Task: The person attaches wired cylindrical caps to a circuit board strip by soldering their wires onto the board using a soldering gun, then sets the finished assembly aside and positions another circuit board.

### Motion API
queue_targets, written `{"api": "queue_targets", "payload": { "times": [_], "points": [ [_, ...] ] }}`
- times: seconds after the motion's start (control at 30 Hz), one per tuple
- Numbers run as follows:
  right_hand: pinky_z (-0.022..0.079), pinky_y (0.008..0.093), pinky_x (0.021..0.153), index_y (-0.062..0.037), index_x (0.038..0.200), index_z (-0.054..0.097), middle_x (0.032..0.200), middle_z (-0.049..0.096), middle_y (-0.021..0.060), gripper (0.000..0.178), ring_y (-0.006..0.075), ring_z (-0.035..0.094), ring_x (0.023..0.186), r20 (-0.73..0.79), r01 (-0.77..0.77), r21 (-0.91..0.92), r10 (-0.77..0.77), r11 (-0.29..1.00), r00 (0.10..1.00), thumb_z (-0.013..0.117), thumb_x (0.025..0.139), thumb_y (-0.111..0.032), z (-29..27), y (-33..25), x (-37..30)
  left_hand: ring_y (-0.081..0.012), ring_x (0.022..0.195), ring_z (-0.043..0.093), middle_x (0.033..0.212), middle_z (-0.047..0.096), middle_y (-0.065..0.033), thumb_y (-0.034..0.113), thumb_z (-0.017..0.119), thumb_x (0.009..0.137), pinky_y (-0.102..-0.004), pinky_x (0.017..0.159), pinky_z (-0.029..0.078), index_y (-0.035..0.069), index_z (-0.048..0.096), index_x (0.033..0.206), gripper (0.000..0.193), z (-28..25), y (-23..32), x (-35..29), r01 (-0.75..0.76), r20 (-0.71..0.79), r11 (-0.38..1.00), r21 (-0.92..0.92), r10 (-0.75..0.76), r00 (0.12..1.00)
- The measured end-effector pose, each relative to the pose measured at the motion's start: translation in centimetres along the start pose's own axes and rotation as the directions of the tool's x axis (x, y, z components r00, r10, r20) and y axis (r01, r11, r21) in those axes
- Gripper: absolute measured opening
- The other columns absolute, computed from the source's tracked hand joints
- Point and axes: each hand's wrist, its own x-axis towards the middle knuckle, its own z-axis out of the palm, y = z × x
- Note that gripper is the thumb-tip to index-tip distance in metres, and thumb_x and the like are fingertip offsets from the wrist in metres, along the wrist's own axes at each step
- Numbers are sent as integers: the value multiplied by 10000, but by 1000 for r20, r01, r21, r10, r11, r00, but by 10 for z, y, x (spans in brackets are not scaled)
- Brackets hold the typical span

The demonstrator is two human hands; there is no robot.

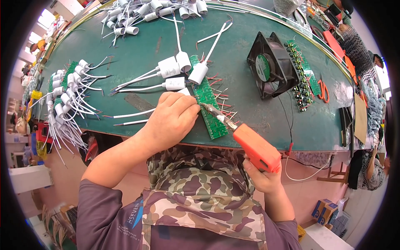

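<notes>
A green circuit board strip (216,125) lies on the table before me, with red and white wires along its right edge. My left hand (173,118) is closed at its left edge, fingers pinching a white cylindrical housing (184,91) mostly hidden beneath them. An orange soldering gun (257,146) is gripped in my right hand (263,178). Its metal tip reaches the board beside my left fingertips; whether it touches I cannot tell. More white housings (174,83) with cables sit along the board's upper part, one of them (198,73) tilted over it.
Bundled boards with white cabled housings (66,91) hang over the table's left edge. Loose housings (154,8) are heaped at the back. Right of the board stand a black fan (273,64), a populated board strip (298,79) and orange-handled scissors (324,91). Other people are at the far right.
</notes>
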Motion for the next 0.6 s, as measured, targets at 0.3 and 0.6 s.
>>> {"api": "queue_targets", "payload": {
  "times": [0.3, 0.6],
  "points": [
    [514, 340, 863, 77, 1282, 492, 1110, 665, 164, 538, 232, 670, 960, 63, 39, -8, -38, 999, 997, 707, 789, 55, -4, -1, 4, -275, 933, 578, 1028, 604, -77, 13, 736, 680, -405, 833, 435, 34, 623, 987, 328, 0, 1, 1, 0, -3, 1000, -4, 0, 1000],
    [503, 317, 774, 31, 1124, 620, 1038, 659, 109, 303, 170, 619, 879, -35, 1, 2, -1, 1000, 999, 662, 826, 64, -7, -11, -2, -274, 946, 576, 1034, 598, -74, 17, 730, 697, -404, 843, 430, 36, 627, 999, 320, 1, 1, 0, 6, -9, 1000, -6, -6, 1000]
  ]
}}
